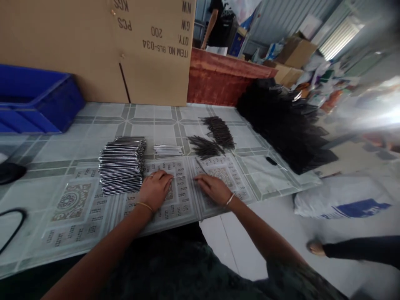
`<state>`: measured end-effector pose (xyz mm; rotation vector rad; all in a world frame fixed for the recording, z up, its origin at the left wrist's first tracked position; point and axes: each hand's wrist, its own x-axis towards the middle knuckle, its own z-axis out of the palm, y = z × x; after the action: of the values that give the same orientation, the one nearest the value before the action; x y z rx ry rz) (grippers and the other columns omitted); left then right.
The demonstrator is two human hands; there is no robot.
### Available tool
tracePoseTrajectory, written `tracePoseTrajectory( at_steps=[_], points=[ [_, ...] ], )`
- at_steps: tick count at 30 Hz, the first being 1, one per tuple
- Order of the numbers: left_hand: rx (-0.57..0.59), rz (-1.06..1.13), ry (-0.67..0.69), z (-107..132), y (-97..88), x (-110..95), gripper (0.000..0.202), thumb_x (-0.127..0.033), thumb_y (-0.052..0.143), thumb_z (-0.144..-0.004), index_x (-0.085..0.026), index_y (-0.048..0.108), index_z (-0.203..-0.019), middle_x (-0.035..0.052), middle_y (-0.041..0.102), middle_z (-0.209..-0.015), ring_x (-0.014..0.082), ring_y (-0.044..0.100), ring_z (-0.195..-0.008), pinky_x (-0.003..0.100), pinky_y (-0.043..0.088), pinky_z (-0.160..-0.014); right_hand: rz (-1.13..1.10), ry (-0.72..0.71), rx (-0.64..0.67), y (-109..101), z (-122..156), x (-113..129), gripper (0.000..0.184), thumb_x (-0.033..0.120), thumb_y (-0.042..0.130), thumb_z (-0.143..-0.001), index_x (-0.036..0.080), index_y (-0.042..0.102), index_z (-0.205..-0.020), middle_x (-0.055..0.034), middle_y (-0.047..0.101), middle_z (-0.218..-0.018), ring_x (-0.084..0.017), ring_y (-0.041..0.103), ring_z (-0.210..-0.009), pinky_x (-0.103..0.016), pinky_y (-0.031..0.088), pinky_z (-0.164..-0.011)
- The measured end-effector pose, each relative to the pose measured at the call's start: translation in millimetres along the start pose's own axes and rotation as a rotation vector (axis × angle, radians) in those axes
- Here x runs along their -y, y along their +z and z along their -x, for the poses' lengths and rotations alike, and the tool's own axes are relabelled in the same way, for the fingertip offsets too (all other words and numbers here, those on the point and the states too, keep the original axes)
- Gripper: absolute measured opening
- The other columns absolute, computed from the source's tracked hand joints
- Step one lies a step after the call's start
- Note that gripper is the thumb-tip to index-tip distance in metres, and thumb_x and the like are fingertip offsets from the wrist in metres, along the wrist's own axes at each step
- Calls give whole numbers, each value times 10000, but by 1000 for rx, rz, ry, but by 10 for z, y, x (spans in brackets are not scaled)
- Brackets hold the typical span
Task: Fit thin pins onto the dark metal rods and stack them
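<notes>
Forearms point(115, 235) nearest, running to left hand point(155, 189) and right hand point(216, 188), fingers bent low over the patterned desk point(153, 127); whether clamped on anything, cannot tell. Broad stack of metal rods point(121, 166) just left of the left hand, smaller rod row point(168, 151) ahead of it, two heaps of dark strips point(221, 132) beyond the right hand.

Dark mottled clothing point(175, 266), golden left bangle point(145, 204); pale right bracelet point(230, 199)

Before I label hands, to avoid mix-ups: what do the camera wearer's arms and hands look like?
The left hand wears a gold-toned bracelet and, it seems, a ring; the right hand, a pale bracelet. No gloves. A dark, mottled sleeve shows on the right arm.
</notes>
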<state>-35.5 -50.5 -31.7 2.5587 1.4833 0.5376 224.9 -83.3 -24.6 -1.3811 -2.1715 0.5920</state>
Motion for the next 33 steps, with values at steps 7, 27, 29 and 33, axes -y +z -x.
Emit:
tracePoseTrajectory(
  at_steps=[7,27,29,33],
  points=[
    [17,-32,-9,-6,-25,-28,356,-316,378,-969,-207,700,-1074,94,658,-1053,262,593,-965,414,491,-849,335,-28,-45,-59,-203,-324,195,250,498,-971,224,651,-1089,-80,651,-1123,-224,570,-1041,-398,431,-963],
    [17,48,-17,-17,-27,-14,334,-301,395,-972,-203,693,-1086,88,659,-1027,236,575,-959,398,483,-878,-107,-17,-163,195,-333,-128,177,305,561,-936,239,701,-1021,-48,714,-959,-196,656,-922,-361,499,-881],
    [15,48,-20,-17,-19,-12,331,-300,398,-969,-206,697,-1077,88,658,-1028,238,574,-957,400,485,-871,-115,-33,-163,190,-336,-124,177,315,563,-938,242,705,-1014,-44,714,-948,-192,656,-912,-354,500,-871],
    [27,53,-24,-18,-15,-13,336,-308,393,-972,-211,693,-1087,86,658,-1043,247,570,-977,407,486,-870,-138,-30,-167,197,-330,-113,175,320,565,-937,253,707,-1015,-36,718,-939,-189,659,-893,-350,502,-856]
  ],
)
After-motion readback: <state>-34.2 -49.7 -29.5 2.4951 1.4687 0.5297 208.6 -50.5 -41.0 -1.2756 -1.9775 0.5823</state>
